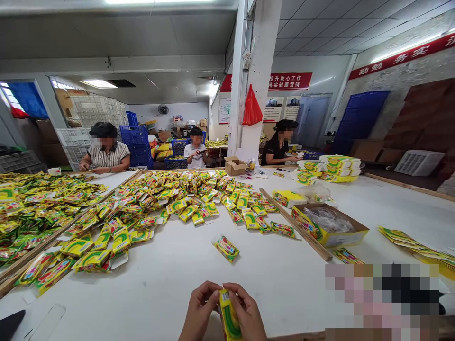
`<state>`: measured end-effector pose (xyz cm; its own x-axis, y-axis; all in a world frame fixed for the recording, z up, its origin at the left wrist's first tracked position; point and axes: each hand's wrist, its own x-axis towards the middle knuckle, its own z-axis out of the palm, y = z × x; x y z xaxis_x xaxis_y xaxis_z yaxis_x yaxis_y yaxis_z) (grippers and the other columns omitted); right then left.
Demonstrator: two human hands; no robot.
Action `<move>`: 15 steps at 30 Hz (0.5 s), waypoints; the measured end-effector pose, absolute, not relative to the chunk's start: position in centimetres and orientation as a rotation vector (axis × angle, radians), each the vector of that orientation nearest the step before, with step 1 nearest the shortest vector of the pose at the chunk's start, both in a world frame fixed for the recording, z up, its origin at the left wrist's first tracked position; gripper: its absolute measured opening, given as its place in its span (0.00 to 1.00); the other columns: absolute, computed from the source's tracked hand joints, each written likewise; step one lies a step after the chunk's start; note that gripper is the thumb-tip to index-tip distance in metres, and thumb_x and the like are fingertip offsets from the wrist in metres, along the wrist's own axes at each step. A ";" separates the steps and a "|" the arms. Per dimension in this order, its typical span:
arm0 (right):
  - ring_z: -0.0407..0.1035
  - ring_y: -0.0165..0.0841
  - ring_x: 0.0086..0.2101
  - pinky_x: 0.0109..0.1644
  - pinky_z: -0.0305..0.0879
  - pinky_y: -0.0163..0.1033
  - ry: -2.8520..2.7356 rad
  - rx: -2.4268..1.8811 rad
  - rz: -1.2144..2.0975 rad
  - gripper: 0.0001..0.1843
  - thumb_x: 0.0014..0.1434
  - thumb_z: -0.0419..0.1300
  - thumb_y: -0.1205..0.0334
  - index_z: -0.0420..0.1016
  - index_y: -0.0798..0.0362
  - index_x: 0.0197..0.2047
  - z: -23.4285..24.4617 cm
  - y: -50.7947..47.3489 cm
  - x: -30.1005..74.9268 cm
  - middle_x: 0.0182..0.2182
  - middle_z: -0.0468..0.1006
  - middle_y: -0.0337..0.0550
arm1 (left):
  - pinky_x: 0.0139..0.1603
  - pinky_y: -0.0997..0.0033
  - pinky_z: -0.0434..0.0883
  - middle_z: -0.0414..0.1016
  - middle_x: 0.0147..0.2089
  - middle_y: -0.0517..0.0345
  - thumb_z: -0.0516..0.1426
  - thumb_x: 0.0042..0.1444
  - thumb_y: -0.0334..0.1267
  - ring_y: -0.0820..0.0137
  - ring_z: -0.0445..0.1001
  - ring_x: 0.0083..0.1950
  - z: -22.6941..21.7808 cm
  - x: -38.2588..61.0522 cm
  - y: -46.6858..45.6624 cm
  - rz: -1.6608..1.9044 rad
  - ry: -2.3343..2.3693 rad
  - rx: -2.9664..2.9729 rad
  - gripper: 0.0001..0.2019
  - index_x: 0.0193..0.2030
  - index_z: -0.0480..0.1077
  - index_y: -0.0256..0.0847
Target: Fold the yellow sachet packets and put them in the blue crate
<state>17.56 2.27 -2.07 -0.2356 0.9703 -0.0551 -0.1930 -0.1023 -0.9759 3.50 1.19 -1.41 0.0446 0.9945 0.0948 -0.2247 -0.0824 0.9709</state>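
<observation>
Close to the table's front edge, my left hand [203, 303] and my right hand [244, 305] both grip one small yellow and green carton [229, 315]. My thumbs press near its upper end, where a barcode shows. Its lower end runs out of the picture. Just beyond my hands, a single similar carton [226, 248] lies flat on the white table. Farther off, a large heap of these cartons [181, 192] spreads across the table, some with white end flaps sticking out.
Wooden strips [296, 222] divide the table. A display box [329, 225] with clear plastic inside stands right, near flat yellow cardboard sheets [415, 244]. Green and yellow packets [46, 208] pile up left. Three people sit beyond the table; a blurred patch covers the lower right.
</observation>
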 end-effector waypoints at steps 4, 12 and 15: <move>0.67 0.31 0.33 0.38 0.65 0.35 -0.990 -0.957 1.478 0.31 0.51 0.62 0.44 0.65 0.53 0.53 -2.0 1.9 17.4 0.37 0.73 0.46 | 0.33 0.73 0.69 0.73 0.36 0.49 0.58 0.55 0.49 0.70 0.70 0.35 -1.4 3.4 1.0 1.303 0.974 1.178 0.18 0.40 0.73 0.33; 0.64 0.29 0.29 0.32 0.62 0.32 -1.128 -0.960 1.497 0.26 0.51 0.60 0.41 0.66 0.54 0.42 -0.9 1.6 16.9 0.28 0.71 0.41 | 0.34 0.73 0.68 0.72 0.34 0.49 0.57 0.56 0.50 0.71 0.69 0.34 -1.0 3.5 0.7 1.317 1.048 1.216 0.19 0.37 0.72 0.32; 0.67 0.34 0.35 0.38 0.65 0.34 -1.401 -1.172 1.299 0.28 0.54 0.54 0.38 0.68 0.52 0.46 0.3 1.1 21.5 0.35 0.73 0.45 | 0.34 0.72 0.67 0.70 0.34 0.50 0.53 0.58 0.51 0.72 0.69 0.32 -1.3 3.6 0.7 1.287 1.072 1.254 0.20 0.41 0.70 0.32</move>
